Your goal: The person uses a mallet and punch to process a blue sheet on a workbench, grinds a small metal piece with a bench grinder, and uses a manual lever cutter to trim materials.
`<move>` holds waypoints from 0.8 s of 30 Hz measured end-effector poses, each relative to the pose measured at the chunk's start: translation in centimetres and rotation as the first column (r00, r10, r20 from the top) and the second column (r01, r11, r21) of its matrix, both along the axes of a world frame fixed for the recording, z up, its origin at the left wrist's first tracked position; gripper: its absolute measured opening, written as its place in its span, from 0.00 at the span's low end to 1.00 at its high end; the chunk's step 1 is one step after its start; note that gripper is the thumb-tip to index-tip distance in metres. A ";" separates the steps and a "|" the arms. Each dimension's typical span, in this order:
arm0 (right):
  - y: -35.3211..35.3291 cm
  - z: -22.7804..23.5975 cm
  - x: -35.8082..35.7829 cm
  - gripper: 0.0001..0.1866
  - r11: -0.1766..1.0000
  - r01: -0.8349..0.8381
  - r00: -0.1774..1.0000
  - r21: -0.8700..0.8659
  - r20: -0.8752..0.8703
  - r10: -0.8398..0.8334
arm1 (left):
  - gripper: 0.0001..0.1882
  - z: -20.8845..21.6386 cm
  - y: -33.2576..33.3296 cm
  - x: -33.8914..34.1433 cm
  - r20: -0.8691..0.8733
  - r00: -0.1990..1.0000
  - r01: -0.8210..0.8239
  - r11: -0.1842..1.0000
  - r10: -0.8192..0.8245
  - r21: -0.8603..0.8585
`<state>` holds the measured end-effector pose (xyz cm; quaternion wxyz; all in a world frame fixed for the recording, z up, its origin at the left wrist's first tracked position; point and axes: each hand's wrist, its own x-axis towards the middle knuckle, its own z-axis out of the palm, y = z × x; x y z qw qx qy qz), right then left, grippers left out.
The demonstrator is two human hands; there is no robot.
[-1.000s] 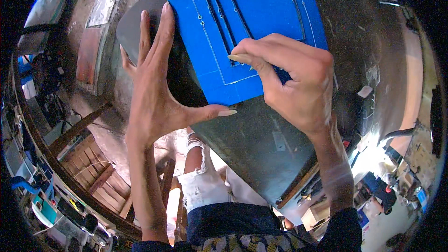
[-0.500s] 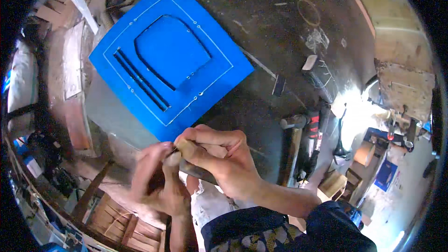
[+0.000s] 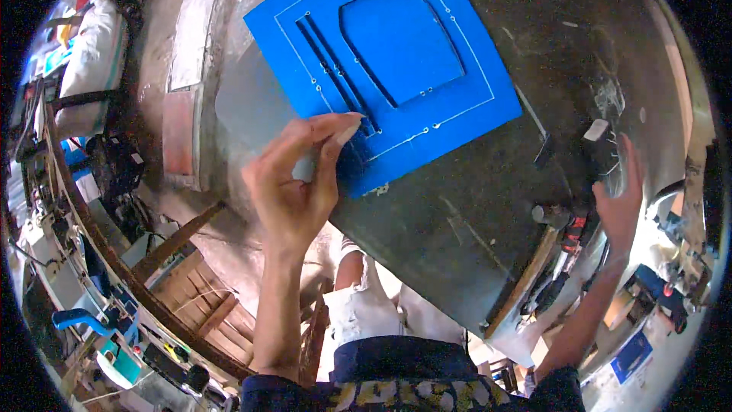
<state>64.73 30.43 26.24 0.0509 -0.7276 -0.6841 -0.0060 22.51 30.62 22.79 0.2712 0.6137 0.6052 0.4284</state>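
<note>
A flat blue sheet [image 3: 408, 49] lies on the dark table, with white drawn lines, two long narrow slots and a dark-edged rounded outline in it. My left hand [image 3: 293, 175] is raised over the sheet's near left edge. Its thumb and forefinger are pinched together; whatever sits between them is too small to name. Off to the right, my right hand [image 3: 621, 194] reaches away from the sheet, thumb and fingers apart, with nothing visible in it. Close to those fingers is a dark object with a small pale block [image 3: 596, 130] at its end.
A hammer [image 3: 550, 216] with a wooden handle lies along the table's right edge, beside a red-and-black hand tool [image 3: 573, 235]. A thin strip with a dark end [image 3: 542, 149] lies right of the sheet. Wooden crates [image 3: 202, 297] stand at lower left; a bright lamp glares at right.
My hands were together at the sheet's near corner. They have parted: the right swung far right and opened, while the left stays pinched. The whole view has shifted.
</note>
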 end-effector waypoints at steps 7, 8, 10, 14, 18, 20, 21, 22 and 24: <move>-0.1 -0.5 -2.0 0.39 0.997 -0.029 0.992 0.067 -0.123 0.037 | 0.09 -0.9 -0.1 -0.2 0.033 0.998 0.046 0.998 -0.045 -0.031; -0.4 0.5 -3.3 0.38 0.991 -0.137 0.982 -0.001 -0.131 0.136 | 0.11 -1.1 0.1 -0.2 -0.008 0.998 0.064 0.998 -0.064 0.006; -1.1 2.1 -5.6 0.36 0.969 -0.238 0.964 -0.069 -0.140 0.227 | 0.13 -1.0 0.1 -0.2 -0.043 0.995 0.087 0.995 -0.085 0.042; -2.2 2.6 -8.0 0.34 0.870 -0.449 0.886 -0.201 0.021 0.462 | 0.15 -0.2 0.0 -0.3 -0.124 0.989 0.091 0.995 -0.085 0.049; -3.1 1.7 -7.8 0.26 0.980 -0.197 0.980 -0.030 -0.031 0.196 | 0.21 -0.7 -0.3 0.1 -0.283 0.953 0.156 0.976 -0.108 0.151; -3.1 1.2 -9.8 0.27 0.957 0.288 0.891 -0.033 -0.358 -0.280 | 0.21 -0.9 -0.3 0.3 -0.304 0.947 0.175 0.963 -0.107 0.206; -2.8 1.0 -10.7 0.37 0.934 0.331 0.822 -0.130 -0.446 -0.354 | 0.22 -1.1 -0.4 0.1 -0.330 0.939 0.193 0.947 -0.101 0.257; -2.4 0.4 -11.4 0.37 0.934 0.334 0.821 -0.129 -0.447 -0.355 | 0.22 -1.5 -0.5 0.1 -0.331 0.938 0.195 0.946 -0.103 0.259; -1.4 -1.3 -12.9 0.39 0.948 0.316 0.878 -0.030 -0.369 -0.304 | 0.23 -2.1 -0.4 0.3 -0.317 0.945 0.188 0.922 -0.076 0.339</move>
